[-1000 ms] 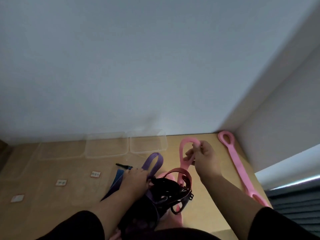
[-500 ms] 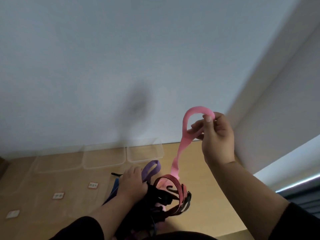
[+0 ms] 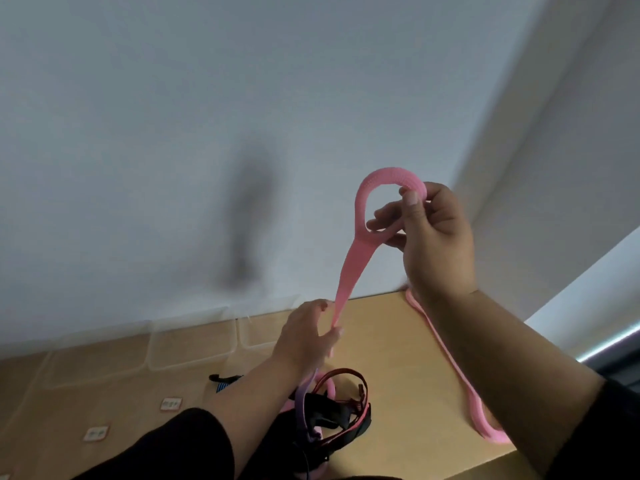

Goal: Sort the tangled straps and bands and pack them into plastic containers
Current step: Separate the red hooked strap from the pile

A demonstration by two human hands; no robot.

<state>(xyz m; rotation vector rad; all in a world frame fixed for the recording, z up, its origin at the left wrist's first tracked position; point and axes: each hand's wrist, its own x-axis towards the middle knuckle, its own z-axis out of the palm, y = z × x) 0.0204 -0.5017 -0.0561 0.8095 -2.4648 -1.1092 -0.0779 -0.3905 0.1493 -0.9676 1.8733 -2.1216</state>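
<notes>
Pink woven strap (image 3: 349, 268), loop pinched by right hand (image 3: 436, 244) mid-frame, lower length apparently pinched by left hand (image 3: 304, 337); tan wooden table (image 3: 398, 341) meets white wall (image 3: 173, 133).

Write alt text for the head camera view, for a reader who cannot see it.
A person's right hand holds the looped end of a pink strap raised in the air, while the left hand pinches it lower down, above a tangle of straps on a wooden table. Clear plastic containers line the wall, and another pink strap lies at right.
</notes>
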